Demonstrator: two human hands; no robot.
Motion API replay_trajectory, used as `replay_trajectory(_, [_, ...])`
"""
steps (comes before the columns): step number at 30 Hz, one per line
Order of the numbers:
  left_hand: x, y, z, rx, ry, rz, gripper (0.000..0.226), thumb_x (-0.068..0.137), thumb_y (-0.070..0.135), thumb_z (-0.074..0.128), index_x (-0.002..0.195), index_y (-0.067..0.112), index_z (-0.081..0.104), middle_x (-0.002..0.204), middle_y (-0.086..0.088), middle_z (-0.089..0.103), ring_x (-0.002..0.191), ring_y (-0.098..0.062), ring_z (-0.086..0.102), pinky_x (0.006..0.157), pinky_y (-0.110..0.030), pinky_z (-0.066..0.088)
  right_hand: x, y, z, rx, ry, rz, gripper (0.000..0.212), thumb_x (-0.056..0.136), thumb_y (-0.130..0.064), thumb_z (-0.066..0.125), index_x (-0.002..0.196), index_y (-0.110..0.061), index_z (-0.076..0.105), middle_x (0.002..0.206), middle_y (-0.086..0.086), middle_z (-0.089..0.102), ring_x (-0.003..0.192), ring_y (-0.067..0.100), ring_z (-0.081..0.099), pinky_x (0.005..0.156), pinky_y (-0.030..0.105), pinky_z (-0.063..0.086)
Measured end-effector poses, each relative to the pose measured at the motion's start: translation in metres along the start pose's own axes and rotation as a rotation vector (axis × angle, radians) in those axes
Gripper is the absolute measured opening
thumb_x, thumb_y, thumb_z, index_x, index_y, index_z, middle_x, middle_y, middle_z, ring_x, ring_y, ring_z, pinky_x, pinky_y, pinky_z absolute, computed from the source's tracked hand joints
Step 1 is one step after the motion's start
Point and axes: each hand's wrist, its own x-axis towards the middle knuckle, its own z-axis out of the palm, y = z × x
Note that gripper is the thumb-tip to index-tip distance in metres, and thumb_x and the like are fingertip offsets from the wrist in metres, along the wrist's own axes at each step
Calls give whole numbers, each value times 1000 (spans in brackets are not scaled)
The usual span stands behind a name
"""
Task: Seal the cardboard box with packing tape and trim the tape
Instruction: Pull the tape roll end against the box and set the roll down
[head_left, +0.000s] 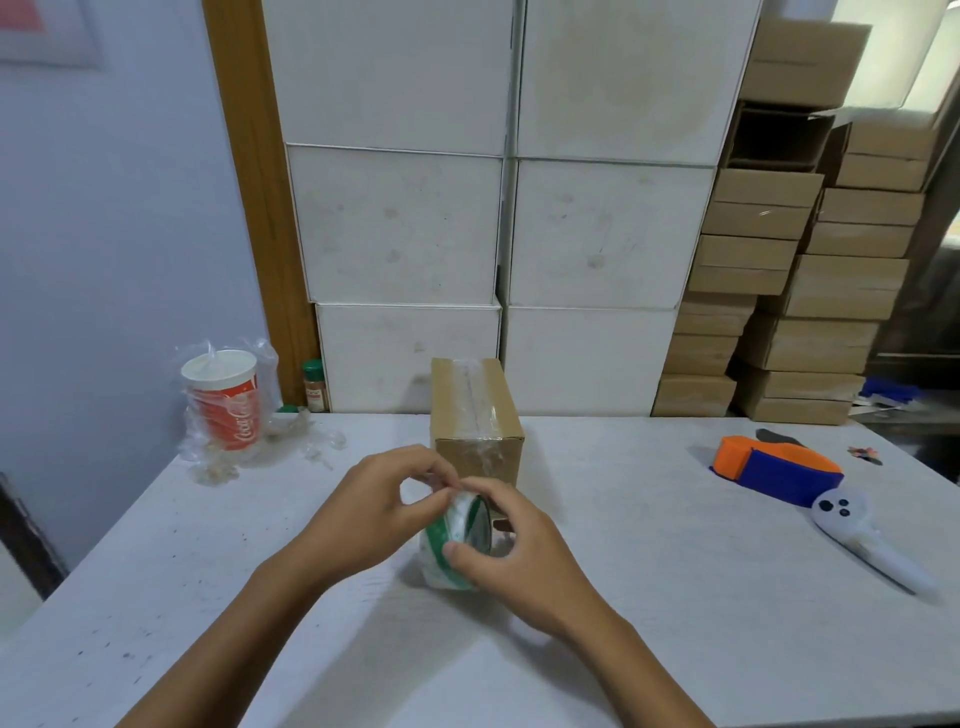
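Observation:
A small brown cardboard box (475, 410) stands on the white table (675, 597), with clear tape along its top seam and down its near face. Just in front of it I hold a roll of clear packing tape (451, 545) with green-printed edges, tilted on its side above the table. My right hand (511, 558) grips the roll from the right, thumb on its lower rim. My left hand (371, 514) pinches at the roll's top edge with thumb and fingertips. The tape's loose end is hidden under the fingers.
An orange and blue tape dispenser (774, 467) lies at the right, a white handheld controller (857, 535) in front of it. A red paper cup in a plastic bag (226, 402) stands at the left. White boxes (498, 228) and brown cartons (810, 291) are stacked behind.

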Motion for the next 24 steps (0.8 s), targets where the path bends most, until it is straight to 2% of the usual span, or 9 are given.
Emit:
replay_trajectory(3, [9,5,6,-30,14,-2,14,94,22,79,102,32,82,99,15,81,101,-3,74,89,-26,62,3,6,-8,75,-15,34,53,85,-27,78,131,-46,62,127,-19,71,121,2,65,101,27,56])
replay_trajectory(6, [12,4,17,-82,26,-34,18,91,22,83,104,33,80,93,15,80,96,-3,74,86,-24,62,5,15,-11,84,-34,64,57,83,-23,74,134,-46,61,129,-16,71,123,6,66,107,37,56])
replay_trajectory(8, [11,6,23,-117,34,-63,20,89,21,85,102,34,77,90,19,79,91,-2,74,83,-23,63,5,21,-11,84,-44,78,59,82,-20,71,134,-47,61,129,-15,71,122,9,68,107,41,57])
replay_trajectory(10, [11,7,28,-165,56,-87,20,89,19,85,100,30,73,88,17,79,86,-2,75,79,-27,65,4,24,-10,89,-45,85,59,82,-20,70,134,-46,61,129,-14,72,122,10,68,107,42,57])
replay_trajectory(13, [10,9,30,-217,73,-99,22,89,16,85,97,28,68,88,8,81,84,-6,76,76,-30,67,2,25,-10,104,-20,65,57,85,-24,72,137,-45,59,133,-20,68,125,2,63,105,30,55])
replay_trajectory(16, [8,9,31,-237,75,-109,23,90,17,85,97,25,64,89,4,80,85,-10,75,74,-31,68,2,20,-12,79,122,19,52,89,-24,74,137,-38,61,132,-24,67,126,-5,59,98,19,50])
replay_trajectory(20, [6,6,36,-240,99,-106,24,91,16,84,98,24,63,91,8,78,86,-9,74,69,-23,65,8,16,-11,-17,303,-75,42,90,-25,76,128,-36,65,122,-20,71,121,2,63,97,20,52])
replay_trajectory(24, [3,5,38,-238,111,-82,22,93,16,82,98,19,62,89,8,78,80,-7,72,73,-28,66,12,10,-11,-87,275,-168,33,93,-22,76,123,-33,66,114,-16,75,114,5,68,91,19,52])
